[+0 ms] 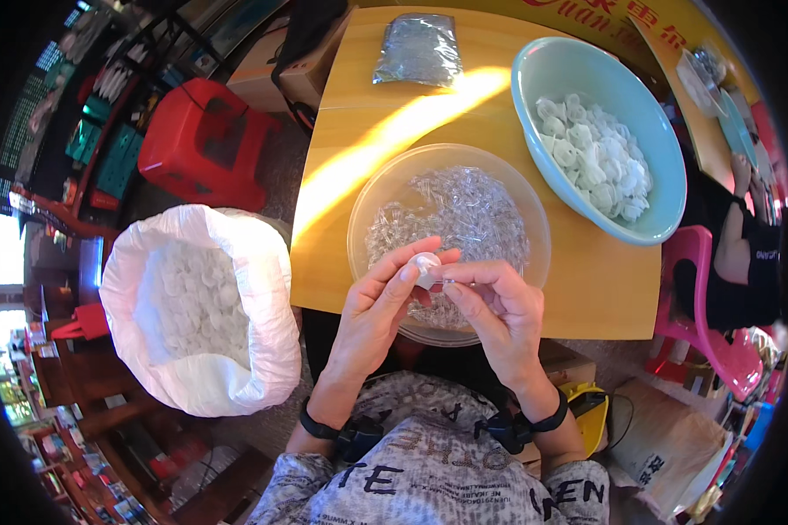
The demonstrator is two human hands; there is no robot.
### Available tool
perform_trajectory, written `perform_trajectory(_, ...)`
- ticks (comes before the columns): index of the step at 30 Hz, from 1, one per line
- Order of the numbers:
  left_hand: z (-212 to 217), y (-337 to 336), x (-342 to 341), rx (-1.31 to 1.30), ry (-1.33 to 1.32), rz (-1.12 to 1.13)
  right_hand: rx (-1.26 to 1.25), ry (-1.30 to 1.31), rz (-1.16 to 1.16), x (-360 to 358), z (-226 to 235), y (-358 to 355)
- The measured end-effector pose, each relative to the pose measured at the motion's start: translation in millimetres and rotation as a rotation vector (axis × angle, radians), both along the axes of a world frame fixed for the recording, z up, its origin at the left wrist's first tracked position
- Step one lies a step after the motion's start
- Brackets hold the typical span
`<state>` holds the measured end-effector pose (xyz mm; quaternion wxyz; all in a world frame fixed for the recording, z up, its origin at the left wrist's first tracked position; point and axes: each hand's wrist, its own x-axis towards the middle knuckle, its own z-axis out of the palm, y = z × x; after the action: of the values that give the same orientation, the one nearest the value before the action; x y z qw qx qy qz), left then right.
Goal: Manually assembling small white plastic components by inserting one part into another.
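Observation:
Between the thumb and fingers of my left hand [378, 302] is a small white round plastic piece [426, 267]. My right hand [503, 311] pinches something tiny and clear against its side; its exact shape is too small to make out. Both hands meet above the near part of a wide translucent basin [363, 197], which holds many small clear plastic parts [473, 206]. At the right of the table stands a light blue basin [674, 197] with a heap of white plastic pieces [595, 157], similar to the one in my left hand.
A white sack [271, 306] full of whitish pieces stands left of the yellow table [604, 306]. At the table's far side lies a silvery bag [418, 50]. There is a red stool [201, 131] at far left, a pink chair [705, 289] and another person's arm [734, 245] at right.

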<state>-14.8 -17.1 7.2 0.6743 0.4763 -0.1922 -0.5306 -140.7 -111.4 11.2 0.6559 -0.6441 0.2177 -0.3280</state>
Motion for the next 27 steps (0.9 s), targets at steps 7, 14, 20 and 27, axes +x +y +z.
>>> perform_trajectory(7, -2, 3, 3, -0.093, 0.089, 0.003, 0.129, -0.076, -0.013, 5, 2, 1)
perform_trajectory(14, -5, 8, 7, -0.1, 0.161, 0.033, 0.018, -0.022, -0.016, 9, 2, 0)
perform_trajectory(20, -5, 7, 4, -0.096, 0.185, 0.039, 0.031, 0.038, -0.01, 6, 8, -1)
perform_trajectory(27, -1, 6, 0, -0.083, 0.135, 0.037, -0.019, 0.04, -0.02, 4, 8, -2)
